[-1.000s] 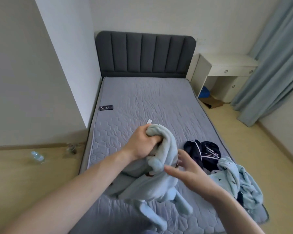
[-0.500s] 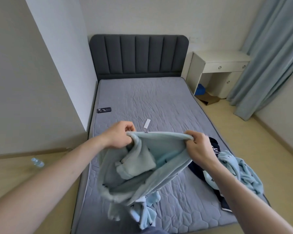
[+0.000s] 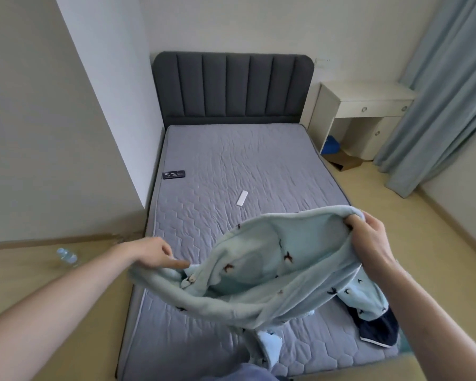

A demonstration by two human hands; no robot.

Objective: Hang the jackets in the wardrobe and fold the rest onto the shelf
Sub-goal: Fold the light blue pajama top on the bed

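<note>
A person stands at the foot of a bed with a grey quilted mattress [image 3: 231, 160], holding a pale blue fleece garment [image 3: 261, 270] printed with small dark birds, spread above the mattress between both hands. The right hand [image 3: 371, 240] grips its upper edge with curled fingers, while the left hand [image 3: 155, 254] pinches the lower left edge. A dark navy garment [image 3: 379, 328] lies on the mattress near the right corner, with a white remote [image 3: 242, 198] and a black phone [image 3: 173, 174] farther up.

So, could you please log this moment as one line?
step: spreading garment over bed | left hand: holds edge | right hand: grips edge | dark garment: on bed
</note>
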